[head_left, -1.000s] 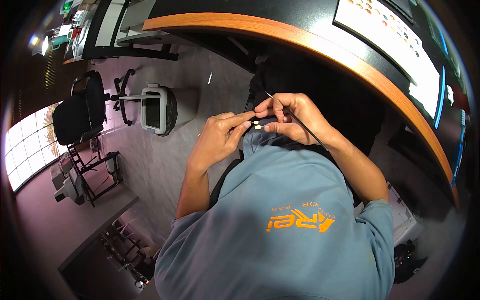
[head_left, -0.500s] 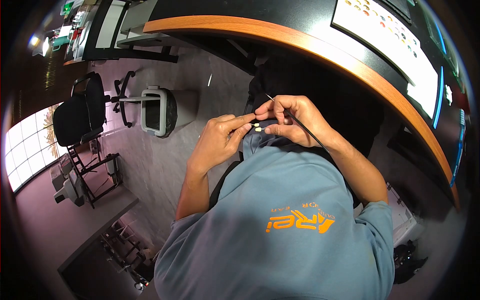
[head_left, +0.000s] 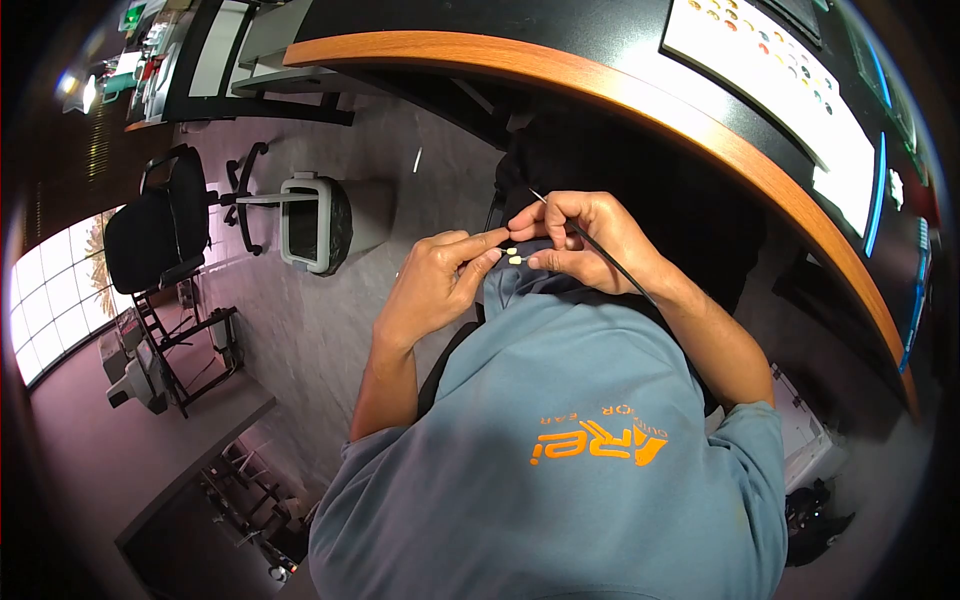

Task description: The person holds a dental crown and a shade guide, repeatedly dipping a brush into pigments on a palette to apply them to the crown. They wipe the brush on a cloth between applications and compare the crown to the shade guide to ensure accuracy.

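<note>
Two small cream-coloured pieces (head_left: pixel 514 256) sit side by side between my fingertips, above my lap. My left hand (head_left: pixel 437 280) is closed in a pinch at their left side, its fingertips close to the upper piece. From the right, my right hand (head_left: pixel 588 240) pinches near the lower piece with thumb and fingers. A thin dark brush-like tool (head_left: pixel 612 258) lies across my right hand, its fine tip pointing up and left and its shaft running back over the wrist. What exactly the fingertips grip is too small to make out.
A black desk (head_left: pixel 420 20) with a wooden edge curves above and to the right, bearing a white palette (head_left: pixel 760 80) with small coloured spots. On the floor at the left are a grey bin (head_left: pixel 312 222) and a black office chair (head_left: pixel 160 225).
</note>
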`<state>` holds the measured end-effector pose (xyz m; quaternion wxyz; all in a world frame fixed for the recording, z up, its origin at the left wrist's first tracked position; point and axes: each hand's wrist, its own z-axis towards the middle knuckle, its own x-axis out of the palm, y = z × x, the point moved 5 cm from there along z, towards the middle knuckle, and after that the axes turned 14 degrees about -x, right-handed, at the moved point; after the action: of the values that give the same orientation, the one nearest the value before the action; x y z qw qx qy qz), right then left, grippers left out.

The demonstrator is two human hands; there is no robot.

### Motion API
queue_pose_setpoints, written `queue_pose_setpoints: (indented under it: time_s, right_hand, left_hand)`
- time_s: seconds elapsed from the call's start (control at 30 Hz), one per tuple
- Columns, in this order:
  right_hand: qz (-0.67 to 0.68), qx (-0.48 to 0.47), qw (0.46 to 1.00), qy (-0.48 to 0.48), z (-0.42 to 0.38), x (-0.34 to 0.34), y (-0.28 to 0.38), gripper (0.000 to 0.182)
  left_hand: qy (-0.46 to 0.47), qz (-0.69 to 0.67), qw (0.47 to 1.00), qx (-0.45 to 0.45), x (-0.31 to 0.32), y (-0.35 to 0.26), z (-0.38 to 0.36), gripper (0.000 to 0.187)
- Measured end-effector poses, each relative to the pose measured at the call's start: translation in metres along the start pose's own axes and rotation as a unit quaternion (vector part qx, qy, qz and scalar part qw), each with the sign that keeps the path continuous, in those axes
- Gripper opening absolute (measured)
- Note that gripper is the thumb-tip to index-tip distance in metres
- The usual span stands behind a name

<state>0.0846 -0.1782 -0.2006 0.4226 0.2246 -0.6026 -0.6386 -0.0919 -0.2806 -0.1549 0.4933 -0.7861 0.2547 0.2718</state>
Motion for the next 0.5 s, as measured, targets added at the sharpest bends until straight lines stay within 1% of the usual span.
queue_pose_setpoints:
  time_s: [0.07, 0.17, 0.27, 0.37, 0.5]
  right_hand:
    - [0.005, -0.002, 1.000, -0.002, -0.0001, 0.0003, -0.0011, 0.041]
    - [0.011, 0.016, 1.000, 0.014, -0.0002, 0.0001, 0.0005, 0.034]
    - [0.007, 0.011, 1.000, 0.015, -0.0005, -0.0001, 0.0014, 0.034]
    - [0.006, 0.015, 1.000, 0.000, -0.0014, 0.0003, -0.0010, 0.042]
    - [-0.006, -0.003, 1.000, 0.004, -0.0007, 0.0004, 0.0030, 0.042]
  left_hand:
    - [0.000, 0.000, 1.000, -0.001, -0.0007, -0.0017, -0.0005, 0.025]
    - [-0.003, -0.001, 1.000, 0.003, 0.0002, -0.0005, -0.0009, 0.025]
    - [0.000, 0.005, 1.000, -0.002, -0.0003, -0.0024, -0.0010, 0.026]
    - [0.003, 0.003, 1.000, 0.000, 0.0003, -0.0012, -0.0006, 0.026]
    - [0.006, 0.004, 1.000, -0.004, 0.0001, -0.0026, -0.0011, 0.027]
